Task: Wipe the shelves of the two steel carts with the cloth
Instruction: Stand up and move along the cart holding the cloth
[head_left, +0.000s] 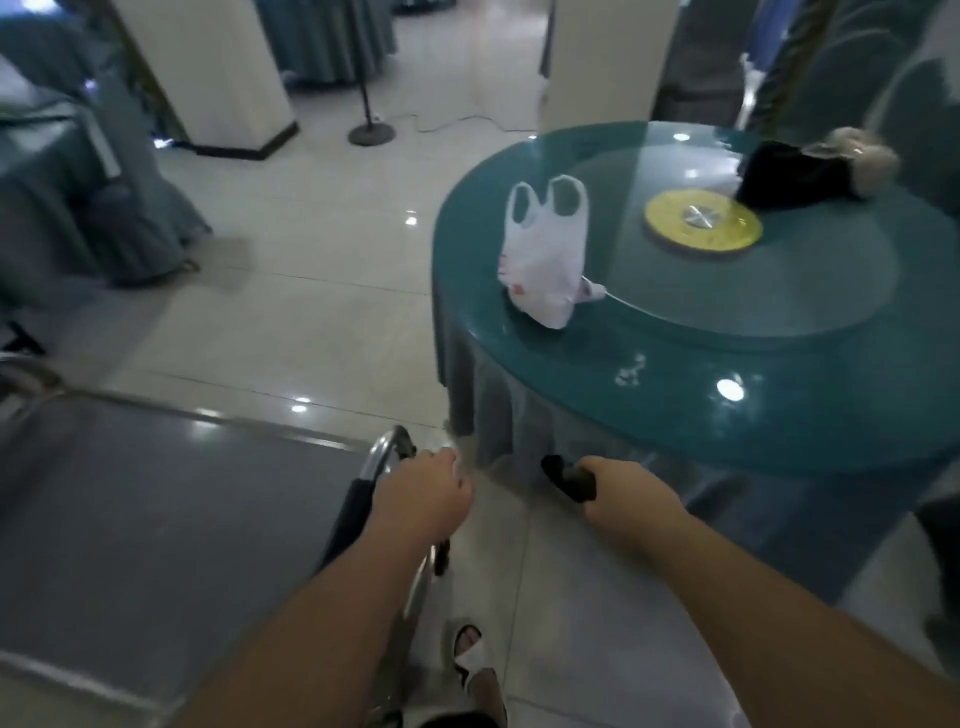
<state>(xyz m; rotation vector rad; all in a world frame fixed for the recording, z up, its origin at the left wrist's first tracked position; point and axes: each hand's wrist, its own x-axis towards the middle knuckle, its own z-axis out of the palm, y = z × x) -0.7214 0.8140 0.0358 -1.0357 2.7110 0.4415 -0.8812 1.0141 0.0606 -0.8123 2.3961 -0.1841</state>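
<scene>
Steel cart (156, 519), lower left of the head view, is showing its grey top shelf (130, 493) lying flat and bare, with ceiling lights reflecting off it. The left hand (426, 493) is wrapping its curled fingers around the cart handle (382, 457), a chromed bar with a dark sleeve, at the shelf's near right corner. The right hand (628, 493) is clenching a dark object (569, 480) that is sticking out past the knuckles; whether this is the cloth or a second handle cannot be told, since the frame is blurred. Only one cart is clearly appearing; a curved metal rail (21, 371) at the far left edge may belong to another, but this is uncertain.

Judged from these positions, the step in hand is placing or steadying the cart, not wiping: no cloth is touching the shelf. The next move is calling for the cart to be settled, and for the wiping hand to be brought flat onto the shelf surface.

Beside the cart, a round table (779, 415) with a glass top is bearing a white plastic bag (545, 260), a yellow disc (704, 223) and a black bag (795, 176). Red marks are showing on the plastic bag, but no writing or brand is legible anywhere.
</scene>
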